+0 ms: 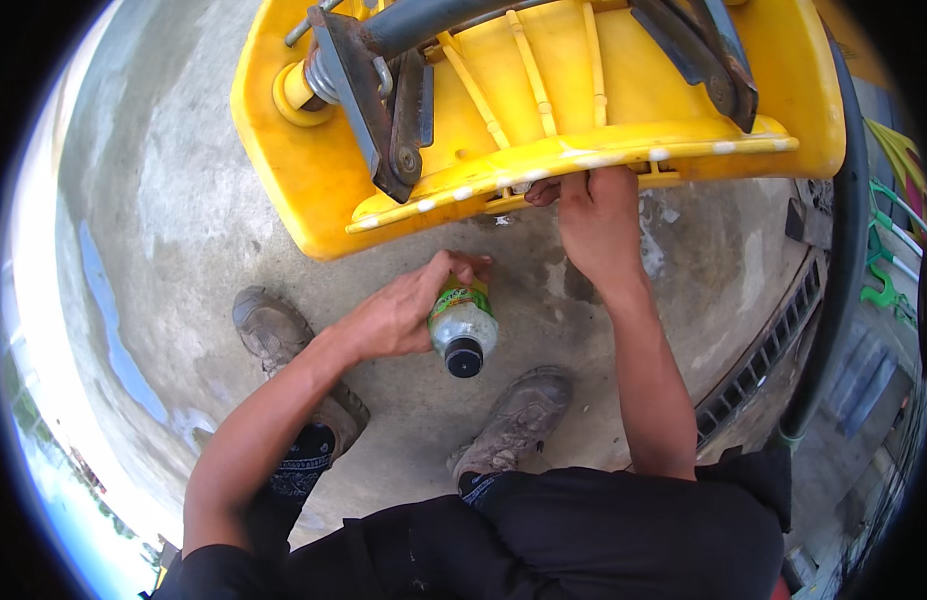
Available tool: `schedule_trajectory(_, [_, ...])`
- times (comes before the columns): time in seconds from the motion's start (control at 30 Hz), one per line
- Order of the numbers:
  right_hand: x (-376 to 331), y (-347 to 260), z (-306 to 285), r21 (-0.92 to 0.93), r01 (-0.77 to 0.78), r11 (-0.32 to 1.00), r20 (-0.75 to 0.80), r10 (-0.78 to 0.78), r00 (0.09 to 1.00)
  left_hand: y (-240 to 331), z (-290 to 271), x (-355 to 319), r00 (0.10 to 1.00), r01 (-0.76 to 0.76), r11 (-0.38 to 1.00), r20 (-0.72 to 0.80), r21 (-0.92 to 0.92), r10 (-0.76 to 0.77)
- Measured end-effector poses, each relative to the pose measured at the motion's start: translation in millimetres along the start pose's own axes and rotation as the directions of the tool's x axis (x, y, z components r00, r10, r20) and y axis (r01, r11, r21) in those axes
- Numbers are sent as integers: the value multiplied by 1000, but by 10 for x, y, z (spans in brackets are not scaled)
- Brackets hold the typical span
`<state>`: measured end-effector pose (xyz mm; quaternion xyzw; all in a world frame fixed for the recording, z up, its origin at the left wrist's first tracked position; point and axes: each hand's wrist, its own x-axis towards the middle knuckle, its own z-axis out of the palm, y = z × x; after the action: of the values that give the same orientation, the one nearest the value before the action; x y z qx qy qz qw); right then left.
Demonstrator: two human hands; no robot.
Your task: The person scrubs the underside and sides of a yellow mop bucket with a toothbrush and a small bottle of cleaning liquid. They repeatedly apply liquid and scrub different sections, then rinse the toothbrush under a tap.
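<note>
My left hand (403, 310) is wrapped around a clear plastic bottle (467, 322) with a green and yellow label and a black cap. The bottle is tilted, its cap toward me. My right hand (601, 220) reaches to the lower edge of a large yellow plastic body (313, 190), its fingers curled in under the lip (573, 153). Something small and pale shows by those fingertips, but the lip hides most of it. Dark, rusty metal brackets (368, 110), a thick bar (423, 22) and a coil spring (320, 75) are fixed to the yellow body.
Below is a stained concrete floor (163, 190) with my two boots (528, 405) on it. A drain grate (758, 365) runs along the right, beside a thick black pipe (833, 270). Green plastic pieces (888, 290) lie beyond the pipe.
</note>
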<state>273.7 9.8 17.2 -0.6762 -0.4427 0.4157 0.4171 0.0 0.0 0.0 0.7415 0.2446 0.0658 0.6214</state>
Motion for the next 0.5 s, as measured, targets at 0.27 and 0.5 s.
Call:
schedule_trajectory(0.27, [1, -177, -69, -2, -60, 998, 63, 60, 996, 53, 13, -49, 1000, 6, 1000, -2, 7, -6])
schedule_trajectory(0.5, [87, -32, -129, -204, 75, 976, 148, -45, 988, 44, 1, 10, 1000, 0, 1000, -2, 6, 0])
